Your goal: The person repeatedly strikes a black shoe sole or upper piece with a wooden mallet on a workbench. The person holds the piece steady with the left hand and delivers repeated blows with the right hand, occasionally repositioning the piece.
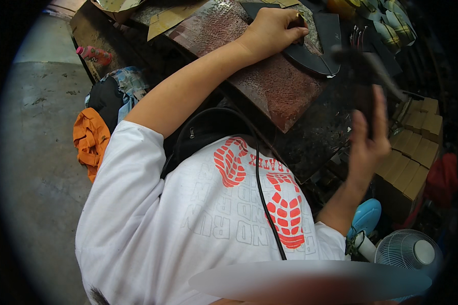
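Note:
My left hand (280, 31) is pinched closed over the far part of the worktable, its fingertips on something small and dark that I cannot make out. Beneath it lies a flat, black, curved sheet piece (310, 60) with an arc-shaped outer edge. My right hand (369, 137) is raised on the right, smeared by motion. In it is a dark hammer (364, 76), also blurred, its head up beyond the fingers and apart from the black piece.
The rust-red, pitted metal plate (269, 96) forms the work surface. Small cardboard boxes (407, 152) are stacked on the right, above a fan (407, 251). At left are a pink bottle (95, 55) and an orange cloth (90, 137). A black cable (259, 178) hangs across my shirt.

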{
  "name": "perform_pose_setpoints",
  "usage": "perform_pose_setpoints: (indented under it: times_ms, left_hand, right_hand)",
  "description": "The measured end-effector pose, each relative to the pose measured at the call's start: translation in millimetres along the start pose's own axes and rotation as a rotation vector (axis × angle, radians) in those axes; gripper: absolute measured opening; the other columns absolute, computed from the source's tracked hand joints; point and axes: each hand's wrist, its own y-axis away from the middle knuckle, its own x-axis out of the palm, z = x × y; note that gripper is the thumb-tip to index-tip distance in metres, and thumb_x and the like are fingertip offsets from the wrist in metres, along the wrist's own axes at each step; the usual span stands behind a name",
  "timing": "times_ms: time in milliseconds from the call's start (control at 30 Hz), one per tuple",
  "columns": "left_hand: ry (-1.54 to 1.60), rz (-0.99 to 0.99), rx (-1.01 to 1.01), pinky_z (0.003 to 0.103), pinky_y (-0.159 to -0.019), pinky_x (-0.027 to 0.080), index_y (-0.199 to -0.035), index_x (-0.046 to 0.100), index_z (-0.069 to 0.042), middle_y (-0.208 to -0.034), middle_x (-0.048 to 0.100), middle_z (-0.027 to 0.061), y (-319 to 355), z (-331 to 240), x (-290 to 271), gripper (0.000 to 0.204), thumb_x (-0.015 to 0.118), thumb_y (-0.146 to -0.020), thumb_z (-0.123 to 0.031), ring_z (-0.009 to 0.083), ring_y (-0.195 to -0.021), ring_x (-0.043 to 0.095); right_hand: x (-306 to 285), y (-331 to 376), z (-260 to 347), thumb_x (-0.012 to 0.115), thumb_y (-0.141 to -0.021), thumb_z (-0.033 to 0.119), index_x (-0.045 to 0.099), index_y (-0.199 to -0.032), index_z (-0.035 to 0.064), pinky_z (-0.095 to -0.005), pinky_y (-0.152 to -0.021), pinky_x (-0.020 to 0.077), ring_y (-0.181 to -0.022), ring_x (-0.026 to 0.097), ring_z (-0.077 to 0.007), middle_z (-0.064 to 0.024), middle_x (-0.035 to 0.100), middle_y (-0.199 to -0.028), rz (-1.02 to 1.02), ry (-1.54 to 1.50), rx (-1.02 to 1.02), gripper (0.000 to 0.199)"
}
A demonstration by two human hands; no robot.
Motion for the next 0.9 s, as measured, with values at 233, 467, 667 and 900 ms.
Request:
perform_pose_setpoints:
  times_ms: [233,467,667,900]
  left_hand:
    - [-0.392,-0.02,0.436,0.038,-0.068,0.056,-0.093,0.068,-0.006,-0.082,0.071,0.0137,4,-10,12,0.011,0.069,-0.086,-0.014,0.0312,-0.076,0.07]
    - [0.081,-0.102,-0.125,0.039,-0.066,0.056,-0.093,0.069,-0.005,-0.08,0.069,0.0143,2,-7,10,0.016,0.071,-0.087,-0.02,0.0329,-0.073,0.07]
    - [0.376,-0.07,-0.323,0.028,-0.057,0.052,-0.089,0.062,0.006,-0.071,0.068,0.0097,-2,4,4,0.017,0.067,-0.093,-0.01,0.0125,-0.063,0.066]
    - [0.248,0.0,-0.267,0.028,-0.057,0.052,-0.085,0.063,0.005,-0.071,0.068,0.009,1,-5,3,0.019,0.068,-0.093,-0.012,0.0124,-0.063,0.066]
  right_hand:
    - [-22,-17,36,0.054,-0.102,0.033,0.059,-0.111,-0.0076,-0.0276,-0.058,0.0495,-0.07,0.064,-0.0218,-0.0218,0.066,-0.093,-0.277,-0.556,-0.221,0.042]
    - [25,29,-48,0.069,-0.094,0.018,0.048,-0.148,0.0255,-0.0393,-0.081,0.0564,-0.107,0.07,-0.0324,-0.0186,0.07,-0.119,0.119,0.135,0.059,0.058]
    - [22,20,-20,0.069,-0.094,0.022,0.049,-0.147,0.0286,-0.0405,-0.078,0.0572,-0.102,0.071,-0.0327,-0.0189,0.071,-0.115,0.099,0.14,0.142,0.057]
    - [24,33,-49,0.069,-0.094,0.021,0.051,-0.146,0.0289,-0.039,-0.08,0.0569,-0.102,0.072,-0.0306,-0.0176,0.071,-0.116,0.113,0.134,0.152,0.056]
